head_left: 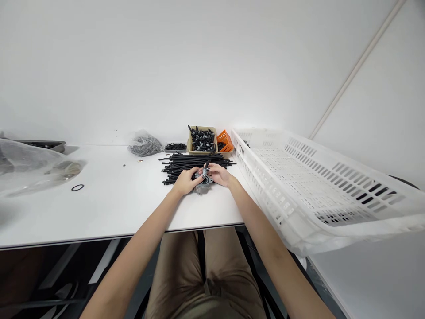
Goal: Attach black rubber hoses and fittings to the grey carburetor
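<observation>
Both hands meet over the white table [116, 208], just in front of a pile of black tubes [192, 166]. My left hand [184, 180] is closed around a small grey metal part [203, 184], holding it from the left. My right hand [219, 174] pinches the same part from the right, its fingers on a short black piece [206, 166] that sticks up from the part. Most of the metal part is hidden by my fingers.
Behind the tubes stand a beige bin of black fittings [201, 139], an orange basket [226, 141], a small tray of black rings [174, 146] and a bag of small parts [144, 144]. A large white slotted crate [318, 177] fills the right. A black ring [77, 187] and clear plastic bags [29, 166] lie at left.
</observation>
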A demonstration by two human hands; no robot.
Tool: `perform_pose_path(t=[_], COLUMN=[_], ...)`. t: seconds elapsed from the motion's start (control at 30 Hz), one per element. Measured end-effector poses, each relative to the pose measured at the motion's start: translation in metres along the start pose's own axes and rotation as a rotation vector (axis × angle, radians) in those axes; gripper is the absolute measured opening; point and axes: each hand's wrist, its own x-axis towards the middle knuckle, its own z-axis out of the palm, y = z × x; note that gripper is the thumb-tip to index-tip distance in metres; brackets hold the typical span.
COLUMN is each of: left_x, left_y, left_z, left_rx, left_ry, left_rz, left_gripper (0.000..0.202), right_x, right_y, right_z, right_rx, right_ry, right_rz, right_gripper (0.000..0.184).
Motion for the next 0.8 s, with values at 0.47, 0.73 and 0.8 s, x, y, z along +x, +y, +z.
perform_pose_path(t=[0.47,0.73,0.8], left_x=[0.0004,-0.0001,-0.0001], left_y=[-0.0006,0.0003,0.0002], left_z=[0.0004,-0.0003,-0.0003], left_rx=[0.005,-0.001,-0.003], left_ry=[-0.014,-0.007,-0.009], left_rz=[-0.021,-0.009,-0.008], left_gripper=[0.038,0.037,0.037], right_x=[-0.0006,-0.0001,-0.0003], right_y=[0.0,0.0004,0.0004], right_z=[0.0011,0.0004,0.0004], right_rx=[0.002,-0.016,-0.027], right_ry=[0.031,0.051,0.053], right_rz=[0.015,0.017,0.016], right_gripper=[0.014,0.015,0.014])
